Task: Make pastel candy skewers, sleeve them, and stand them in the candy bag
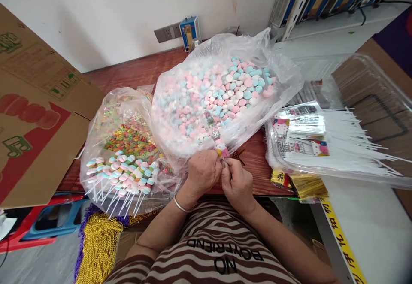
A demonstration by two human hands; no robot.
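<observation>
My left hand (203, 170) is closed around the lower end of a narrow clear printed packet (213, 128), which points away from me. Beside it, my right hand (237, 184) pinches the packet's near end, thumb against fingers. What is inside the packet is hard to make out. Behind my hands lies a large clear plastic bag (189, 76) full of pink, blue and white candies (240, 87). To the left, several candy skewers (130, 172) on white sticks rest on another plastic bag (96, 125) that holds small colourful ring candies (128, 142).
On the right, a clear plastic tray (273, 157) holds white sticks (350, 142) and printed packets (305, 121). Gold twist ties (309, 186) lie by the table's front edge. A cardboard box (38, 116) stands at the left. A blue device (189, 33) sits against the wall.
</observation>
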